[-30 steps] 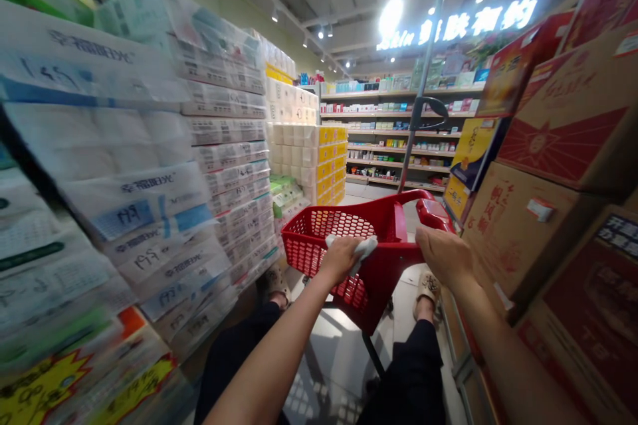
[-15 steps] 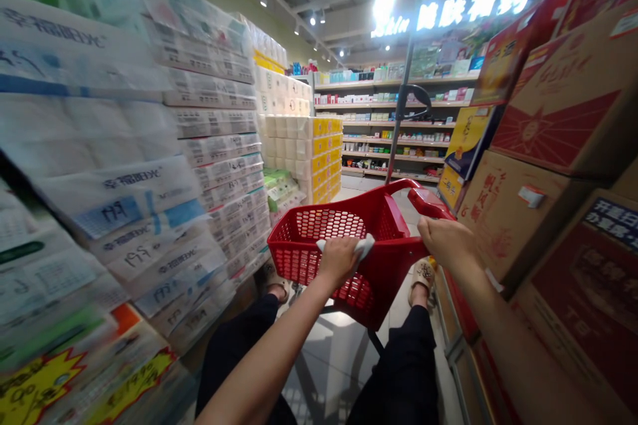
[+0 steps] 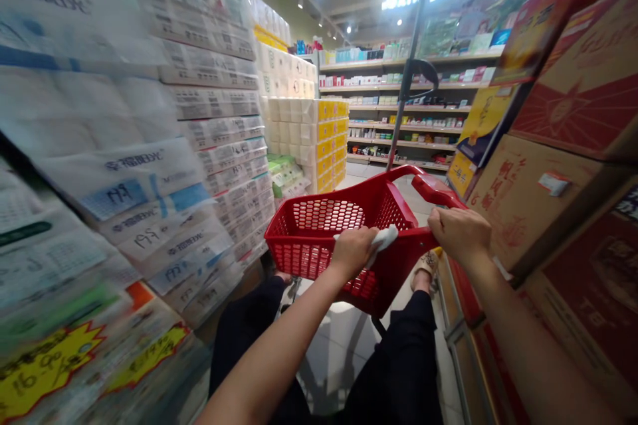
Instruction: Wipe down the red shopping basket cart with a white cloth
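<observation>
A red plastic shopping cart [image 3: 319, 249] with perforated sides stands between my legs, side-on to me. My left hand [image 3: 353, 254] is closed around a crumpled white cloth [image 3: 385, 239], pressed against the cart's near top rim. With my right hand [image 3: 461, 232] I grip the red handle frame at the cart's right end. The fingers of both hands are partly hidden behind the knuckles. A grey pole [image 3: 409, 73] with a dark curved loop rises behind the handle. The inside of the basket shows only in part.
Tall stacks of packaged tissue [image 3: 149, 199] line the left side, with yellow price signs [image 3: 47, 368] low down. Cardboard cartons [image 3: 528, 196] are piled close on the right. Beyond the cart, shelves [image 3: 399, 108] of small goods stand across the aisle's end.
My left hand has slid rightward along the cart's rim with the cloth. My right hand stays on the handle frame. The view has shifted slightly.
</observation>
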### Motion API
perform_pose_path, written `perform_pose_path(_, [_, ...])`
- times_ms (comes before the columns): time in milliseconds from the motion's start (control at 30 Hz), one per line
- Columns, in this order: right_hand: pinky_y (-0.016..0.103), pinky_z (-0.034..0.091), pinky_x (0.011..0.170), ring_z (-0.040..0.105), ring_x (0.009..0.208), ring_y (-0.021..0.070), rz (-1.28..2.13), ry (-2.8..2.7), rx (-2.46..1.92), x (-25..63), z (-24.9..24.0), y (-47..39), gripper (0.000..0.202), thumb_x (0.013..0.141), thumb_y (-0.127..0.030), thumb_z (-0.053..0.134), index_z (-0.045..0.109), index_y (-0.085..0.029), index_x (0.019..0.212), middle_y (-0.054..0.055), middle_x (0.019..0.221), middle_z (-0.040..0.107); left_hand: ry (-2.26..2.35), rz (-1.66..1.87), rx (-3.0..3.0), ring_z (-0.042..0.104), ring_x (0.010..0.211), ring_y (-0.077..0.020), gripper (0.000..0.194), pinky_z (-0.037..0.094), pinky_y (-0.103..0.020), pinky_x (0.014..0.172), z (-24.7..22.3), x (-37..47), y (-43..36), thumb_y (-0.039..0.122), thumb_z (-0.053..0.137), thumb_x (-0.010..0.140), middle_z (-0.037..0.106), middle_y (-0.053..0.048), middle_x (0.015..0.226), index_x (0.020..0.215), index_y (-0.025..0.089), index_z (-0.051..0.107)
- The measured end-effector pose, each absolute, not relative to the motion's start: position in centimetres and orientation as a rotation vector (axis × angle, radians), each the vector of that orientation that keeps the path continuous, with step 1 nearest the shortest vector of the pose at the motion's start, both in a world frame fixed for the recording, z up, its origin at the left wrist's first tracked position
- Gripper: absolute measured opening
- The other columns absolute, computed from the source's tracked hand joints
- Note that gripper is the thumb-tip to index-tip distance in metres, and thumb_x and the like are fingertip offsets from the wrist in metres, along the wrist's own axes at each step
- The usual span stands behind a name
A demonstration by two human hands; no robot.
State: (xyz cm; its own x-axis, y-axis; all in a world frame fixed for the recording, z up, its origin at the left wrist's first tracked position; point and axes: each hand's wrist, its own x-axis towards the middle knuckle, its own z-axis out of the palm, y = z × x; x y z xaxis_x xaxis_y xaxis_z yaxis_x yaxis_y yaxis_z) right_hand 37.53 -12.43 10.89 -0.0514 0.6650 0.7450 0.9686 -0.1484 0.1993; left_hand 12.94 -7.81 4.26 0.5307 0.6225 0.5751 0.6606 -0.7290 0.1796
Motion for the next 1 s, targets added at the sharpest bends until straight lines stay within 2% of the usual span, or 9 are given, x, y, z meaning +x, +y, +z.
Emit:
perform_pose_path(333, [0.030,0.028,0.066,0.052,0.063,0.0153,-1.040,-1.754,-1.797,37.4,10.9,-12.1,0.043,0.092,-0.031,0.036,0.061,-0.017,0.059,0.006,0.064,0.063,-1.329,-0.653,-2.504,0.055,0.086,-0.0225,0.035,0.035,-0.034,0.078,1.4,1.8,-7.5,0.045,0.032,0.099,0.062,-0.007,0.093,0.112,0.025,0.057])
perform_pose_path(500, [0.030,0.028,0.066,0.052,0.063,0.0155,-1.022,-1.741,-1.794,37.1,10.7,-11.9,0.042,0.092,-0.031,0.037,0.061,-0.017,0.061,0.006,0.065,0.062,-1.420,-0.654,-2.436,0.054,0.085,-0.0232,0.037,0.034,-0.036,0.079,1.1,-0.2,-7.9,0.045,0.030,0.099,0.061,-0.008,0.093,0.106,0.023,0.059])
perform_pose_path(700, [0.031,0.027,0.064,0.052,0.062,0.0161,-1.036,-1.680,-1.832,36.9,10.6,-11.8,0.044,0.092,-0.031,0.036,0.063,-0.016,0.060,0.008,0.063,0.062,-1.373,-0.788,-2.465,0.054,0.085,-0.0234,0.034,0.034,-0.037,0.076,2.2,5.8,-8.6,0.043,0.031,0.099,0.062,-0.008,0.093,0.102,0.021,0.058])
perform_pose_path(867, [0.031,0.026,0.063,0.052,0.061,0.0157,-1.058,-1.665,-1.789,36.9,10.5,-11.7,0.044,0.091,-0.031,0.038,0.061,-0.016,0.057,0.008,0.063,0.063,-1.286,-0.924,-2.522,0.055,0.084,-0.0226,0.033,0.036,-0.036,0.074,4.0,14.3,-9.6,0.043,0.032,0.099,0.062,-0.007,0.097,0.106,0.022,0.055])
perform_pose_path(1000, [0.030,0.027,0.063,0.051,0.060,0.0146,-1.076,-1.692,-1.730,37.8,10.5,-11.8,0.041,0.090,-0.029,0.040,0.060,-0.017,0.056,0.006,0.060,0.061,-1.236,-0.915,-2.560,0.057,0.085,-0.0205,0.035,0.037,-0.033,0.072,5.2,16.6,-10.2,0.046,0.030,0.100,0.062,-0.006,0.099,0.111,0.022,0.053])
